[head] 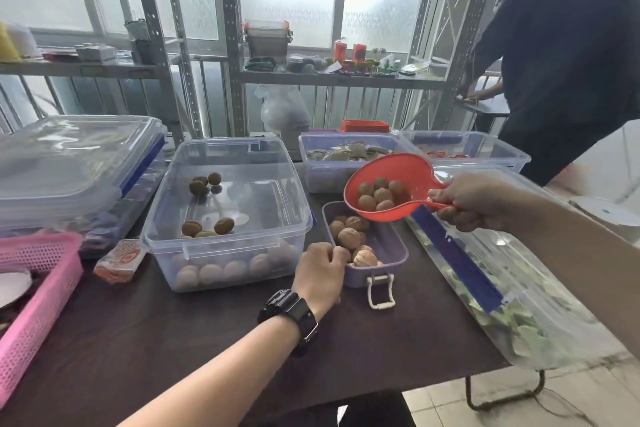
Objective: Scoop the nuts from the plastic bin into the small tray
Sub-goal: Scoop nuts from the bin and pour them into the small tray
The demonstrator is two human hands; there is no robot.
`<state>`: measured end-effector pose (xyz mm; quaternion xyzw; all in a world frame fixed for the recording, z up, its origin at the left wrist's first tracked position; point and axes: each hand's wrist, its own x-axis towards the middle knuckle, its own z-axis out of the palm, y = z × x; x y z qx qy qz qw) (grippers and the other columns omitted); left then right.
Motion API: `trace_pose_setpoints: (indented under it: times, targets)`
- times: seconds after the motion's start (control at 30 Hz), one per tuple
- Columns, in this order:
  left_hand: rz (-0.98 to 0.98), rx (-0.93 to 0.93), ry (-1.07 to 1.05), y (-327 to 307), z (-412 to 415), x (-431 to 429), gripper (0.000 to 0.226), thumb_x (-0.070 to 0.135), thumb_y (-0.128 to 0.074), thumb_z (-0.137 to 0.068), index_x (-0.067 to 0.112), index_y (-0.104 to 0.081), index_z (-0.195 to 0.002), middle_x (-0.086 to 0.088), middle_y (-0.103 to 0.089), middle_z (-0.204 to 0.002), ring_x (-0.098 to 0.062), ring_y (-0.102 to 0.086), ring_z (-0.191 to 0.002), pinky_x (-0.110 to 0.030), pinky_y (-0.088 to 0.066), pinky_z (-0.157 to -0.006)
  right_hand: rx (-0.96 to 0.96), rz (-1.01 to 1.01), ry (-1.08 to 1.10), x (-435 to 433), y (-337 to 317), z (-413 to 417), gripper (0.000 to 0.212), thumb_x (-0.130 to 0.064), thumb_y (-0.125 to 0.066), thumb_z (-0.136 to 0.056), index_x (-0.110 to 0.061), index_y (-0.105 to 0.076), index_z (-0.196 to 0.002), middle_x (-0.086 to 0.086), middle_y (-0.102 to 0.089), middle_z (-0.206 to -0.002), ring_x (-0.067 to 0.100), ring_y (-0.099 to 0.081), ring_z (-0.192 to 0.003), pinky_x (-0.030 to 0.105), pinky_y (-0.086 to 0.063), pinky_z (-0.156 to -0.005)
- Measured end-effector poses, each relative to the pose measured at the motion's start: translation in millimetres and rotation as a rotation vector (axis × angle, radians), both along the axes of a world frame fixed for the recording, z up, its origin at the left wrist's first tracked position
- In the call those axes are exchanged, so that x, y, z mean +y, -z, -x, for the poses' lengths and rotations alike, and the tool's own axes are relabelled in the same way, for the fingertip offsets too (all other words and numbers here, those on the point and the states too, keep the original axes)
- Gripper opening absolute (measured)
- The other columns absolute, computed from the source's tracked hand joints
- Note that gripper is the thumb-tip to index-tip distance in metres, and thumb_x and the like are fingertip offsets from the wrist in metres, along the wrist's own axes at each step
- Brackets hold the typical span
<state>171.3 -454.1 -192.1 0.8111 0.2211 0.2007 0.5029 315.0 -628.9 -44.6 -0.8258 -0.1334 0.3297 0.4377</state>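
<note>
Several nuts are riding in the red scoop above the small tray.
Right hand is gripping the handle, left hand is closed on the tray rim; a fast tilt could be spilling nuts.

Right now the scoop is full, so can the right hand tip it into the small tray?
Probably yes: the scoop already hangs over the tray's open far end; the left hand only steadies the near rim.

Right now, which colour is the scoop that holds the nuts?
The scoop is orange-red, seen clearly in the head view, held by the right hand.
</note>
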Motion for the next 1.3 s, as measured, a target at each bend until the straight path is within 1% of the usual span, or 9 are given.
trace_pose_setpoints:
  times: [0.17, 0.33, 0.53, 0.67, 0.8, 0.93, 1.0, 1.1, 1.3]
  targets:
    - [-0.061, -0.049, -0.031, 4, 9, 3, 0.046, 0.029, -0.049, -0.098, 0.021, -0.048, -0.053, -0.001, -0.053, -0.046, -0.032, -0.061, -0.049, -0.037, -0.046, -0.053, -0.328, 0.119, 0.026, -1, 7, 17, 0.032, -0.017, -0.042, -0.101, -0.003, -0.053, -0.075, 0.003, -0.041, -0.04, 0.012, -0.03, -0.032, 0.016, -0.023, -0.037]
    - [-0.014, -0.06, 0.005, 1, 12, 3, 0.044, 0.026, -0.046, -0.101, 0.021, -0.051, -0.058, -0.002, -0.052, -0.041, -0.024, -0.055, -0.034, -0.025, -0.038, -0.044, -0.73, 0.267, -0.049, 0, 7, 27, 0.038, -0.015, -0.05, -0.097, 0.002, -0.057, -0.064, 0.018, -0.056, -0.057, 0.03, -0.051, -0.048, 0.034, -0.039, -0.048]
    - [0.037, -0.058, 0.018, 1, 12, 4, 0.039, 0.027, -0.046, -0.101, 0.016, -0.058, -0.065, -0.004, -0.054, -0.04, -0.02, -0.054, -0.032, -0.023, -0.038, -0.04, -1.041, 0.481, -0.156, 3, 9, 36, 0.038, -0.023, -0.048, -0.095, -0.02, -0.042, -0.057, 0.006, -0.052, -0.065, 0.032, -0.058, -0.07, 0.035, -0.04, -0.064]
    - [0.025, -0.06, 0.015, 3, 13, 7, 0.036, 0.03, -0.048, -0.101, 0.018, -0.054, -0.068, -0.002, -0.056, -0.047, -0.024, -0.058, -0.04, -0.03, -0.044, -0.048, -1.133, 0.516, -0.139, 5, 7, 47, 0.035, -0.023, -0.045, -0.097, -0.019, -0.043, -0.062, 0.015, -0.061, -0.082, 0.034, -0.061, -0.086, 0.034, -0.038, -0.068]
    - [-0.004, -0.079, -0.02, 10, 16, 7, 0.024, 0.04, -0.053, -0.098, 0.017, -0.053, -0.092, -0.005, -0.068, -0.086, -0.027, -0.066, -0.084, -0.042, -0.052, -0.082, -1.189, 0.594, -0.099, 4, 6, 51, 0.019, -0.022, -0.042, -0.098, -0.011, -0.056, -0.092, 0.016, -0.063, -0.103, 0.035, -0.059, -0.097, 0.033, -0.035, -0.072]
    - [-0.116, -0.06, 0.098, 14, 25, 0, 0.059, 0.054, -0.059, -0.09, 0.016, -0.044, -0.133, 0.007, -0.051, -0.129, -0.008, -0.047, -0.123, -0.019, -0.032, -0.106, -1.223, 0.648, -0.096, 4, 9, 51, 0.022, -0.02, -0.041, -0.096, -0.009, -0.059, -0.102, 0.015, -0.063, -0.105, 0.035, -0.059, -0.099, 0.035, -0.037, -0.073]
    - [-0.202, -0.044, 0.126, 17, 24, -1, 0.085, 0.065, -0.061, -0.081, 0.017, -0.033, -0.146, 0.004, -0.044, -0.139, -0.01, -0.037, -0.134, -0.021, -0.025, -0.114, -1.259, 0.671, -0.1, 4, 9, 53, 0.021, -0.019, -0.041, -0.096, -0.01, -0.06, -0.1, 0.015, -0.064, -0.103, 0.034, -0.06, -0.096, 0.036, -0.04, -0.072]
    - [-0.236, -0.033, 0.172, 17, 19, 2, 0.106, 0.077, -0.064, -0.064, 0.027, -0.027, -0.149, 0.007, -0.046, -0.144, -0.009, -0.04, -0.135, -0.031, -0.032, -0.115, -1.292, 0.672, -0.102, 5, 7, 56, 0.019, -0.018, -0.042, -0.095, -0.012, -0.059, -0.094, 0.014, -0.064, -0.099, 0.035, -0.061, -0.092, 0.036, -0.039, -0.069]
    - [-0.182, -0.066, 0.21, 13, 15, 5, 0.104, 0.068, -0.074, -0.061, 0.031, -0.03, -0.147, 0.013, -0.046, -0.144, -0.003, -0.042, -0.133, -0.02, -0.031, -0.111, -1.317, 0.679, -0.099, 8, 2, 59, 0.018, -0.019, -0.041, -0.096, -0.013, -0.058, -0.094, 0.013, -0.065, -0.097, 0.035, -0.063, -0.089, 0.036, -0.039, -0.07]
